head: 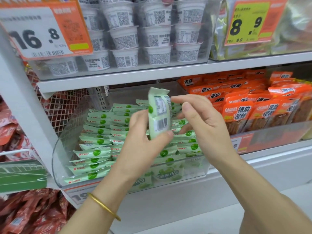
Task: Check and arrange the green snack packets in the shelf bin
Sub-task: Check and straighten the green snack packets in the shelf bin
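Note:
My left hand (143, 142) pinches one green snack packet (159, 112) upright above the bin, its back with the barcode turned toward me. My right hand (200, 122) hovers just to the right of the packet with fingers relaxed, fingertips close to its upper edge and holding nothing. Below them a clear plastic shelf bin (58, 159) holds several rows of green snack packets (96, 141) lying stacked, with a few loose ones pressed against the front wall.
Orange snack packs (253, 105) fill the bin to the right. White cups (125, 38) stand stacked on the shelf above, flanked by price tags 16.8 (38, 34) and 8.9 (246, 24). Red packets (33, 215) lie at lower left.

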Demonstrator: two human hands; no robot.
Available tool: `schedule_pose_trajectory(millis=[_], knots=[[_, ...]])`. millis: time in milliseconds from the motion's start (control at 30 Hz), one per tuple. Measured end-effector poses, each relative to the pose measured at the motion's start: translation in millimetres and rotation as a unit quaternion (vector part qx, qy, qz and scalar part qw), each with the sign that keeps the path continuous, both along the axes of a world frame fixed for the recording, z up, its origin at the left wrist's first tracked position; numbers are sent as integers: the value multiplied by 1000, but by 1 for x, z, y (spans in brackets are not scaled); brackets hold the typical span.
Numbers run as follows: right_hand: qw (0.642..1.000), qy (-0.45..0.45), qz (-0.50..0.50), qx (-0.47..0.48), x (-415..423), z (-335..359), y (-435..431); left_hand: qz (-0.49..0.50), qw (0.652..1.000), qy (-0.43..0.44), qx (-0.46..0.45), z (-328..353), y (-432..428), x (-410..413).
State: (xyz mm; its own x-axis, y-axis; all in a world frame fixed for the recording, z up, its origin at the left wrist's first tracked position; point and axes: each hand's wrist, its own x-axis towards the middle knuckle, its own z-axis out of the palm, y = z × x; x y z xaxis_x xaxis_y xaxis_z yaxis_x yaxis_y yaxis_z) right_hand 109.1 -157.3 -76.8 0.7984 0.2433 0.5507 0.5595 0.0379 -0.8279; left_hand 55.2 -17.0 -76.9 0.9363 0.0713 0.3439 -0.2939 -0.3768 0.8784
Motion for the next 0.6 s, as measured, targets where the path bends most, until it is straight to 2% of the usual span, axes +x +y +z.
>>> schedule_pose_trajectory(millis=[100,200,300,434,600], knots=[[998,-12,-30,-45,5,1,-6,-74,988,29,-131,0,2,2],[999,37,17,-15,8,0,-9,-84,983,14,-164,1,-1,1],[996,76,11,36,11,-3,-9,-107,982,-10,-155,1,0,0],[990,114,22,84,13,-5,-7,-115,988,-32,-99,1,2,0],[987,126,27,98,15,-6,-9,-114,990,-31,-82,-1,3,-1]])
